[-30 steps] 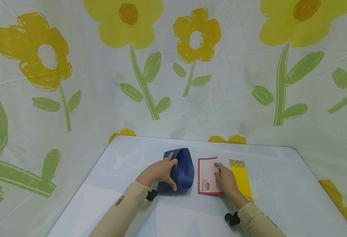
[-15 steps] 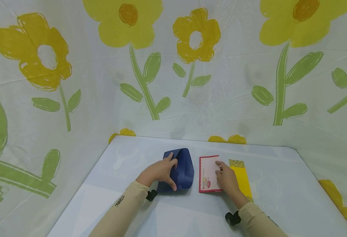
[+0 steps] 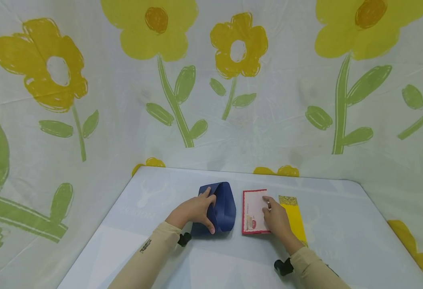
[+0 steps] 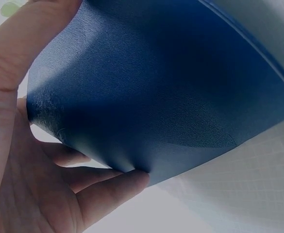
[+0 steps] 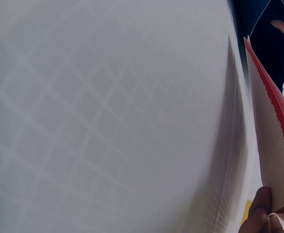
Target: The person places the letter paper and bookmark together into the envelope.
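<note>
My left hand grips a dark blue envelope by its left side, thumb toward the front edge and fingers toward the back. Its mouth gapes toward the right, with the flap spread out. The left wrist view shows the envelope bent between thumb and fingers. Just right of it, my right hand pinches the right edge of a white card with a red border and a small printed picture. In the right wrist view, the card stands tilted above curled fingers.
A yellow paper strip with gold glitter ends lies right of the card, partly behind my right hand. Underneath is a pale table. A flower-printed curtain rises along the table's back and sides.
The card has shifted slightly away and to the right in my right hand, mostly in the first half second. My left hand and the envelope have hardly moved.
</note>
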{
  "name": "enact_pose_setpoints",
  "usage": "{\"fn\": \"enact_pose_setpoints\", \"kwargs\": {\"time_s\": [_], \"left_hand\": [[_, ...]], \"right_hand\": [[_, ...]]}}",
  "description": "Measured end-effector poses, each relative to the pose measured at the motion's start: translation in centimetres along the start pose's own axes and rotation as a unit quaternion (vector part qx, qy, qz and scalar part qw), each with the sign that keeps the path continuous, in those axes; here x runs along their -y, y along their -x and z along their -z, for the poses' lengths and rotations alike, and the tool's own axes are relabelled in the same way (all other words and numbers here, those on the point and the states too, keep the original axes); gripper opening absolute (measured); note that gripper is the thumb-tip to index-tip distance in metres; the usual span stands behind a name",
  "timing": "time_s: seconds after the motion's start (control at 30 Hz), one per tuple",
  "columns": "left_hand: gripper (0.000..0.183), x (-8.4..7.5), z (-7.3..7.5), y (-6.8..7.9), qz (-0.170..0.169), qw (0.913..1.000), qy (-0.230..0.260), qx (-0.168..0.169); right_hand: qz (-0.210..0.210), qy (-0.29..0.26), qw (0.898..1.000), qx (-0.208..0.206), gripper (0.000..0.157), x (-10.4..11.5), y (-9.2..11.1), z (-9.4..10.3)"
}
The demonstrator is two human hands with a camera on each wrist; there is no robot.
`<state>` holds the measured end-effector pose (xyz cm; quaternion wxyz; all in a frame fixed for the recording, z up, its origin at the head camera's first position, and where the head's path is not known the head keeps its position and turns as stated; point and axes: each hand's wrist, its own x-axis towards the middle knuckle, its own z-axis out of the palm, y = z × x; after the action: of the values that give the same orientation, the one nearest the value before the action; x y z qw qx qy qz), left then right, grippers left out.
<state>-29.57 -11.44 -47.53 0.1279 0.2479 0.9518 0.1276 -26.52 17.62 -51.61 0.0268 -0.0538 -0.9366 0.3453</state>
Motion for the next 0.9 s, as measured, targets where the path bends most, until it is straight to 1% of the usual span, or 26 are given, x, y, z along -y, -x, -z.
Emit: {"fn": "enact_pose_setpoints", "kwargs": {"time_s": [0.27, 0.7, 0.9], "left_hand": [[0.077, -0.1, 0.1, 0.1, 0.002, 1.0000, 0.005, 0.001], [0.077, -0.1, 0.0, 0.2, -0.004, 1.0000, 0.000, -0.001], [0.077, -0.1, 0.0, 0.2, -0.005, 1.0000, 0.001, -0.002]], "right_hand": [[0.004, -0.003, 1.000, -0.007, 0.050, 0.2, 0.1, 0.1], [0.020, -0.013, 1.000, -0.016, 0.049, 0.8, 0.2, -0.1], [0.017, -0.014, 1.000, -0.018, 0.049, 1.0, 0.3, -0.1]]}}
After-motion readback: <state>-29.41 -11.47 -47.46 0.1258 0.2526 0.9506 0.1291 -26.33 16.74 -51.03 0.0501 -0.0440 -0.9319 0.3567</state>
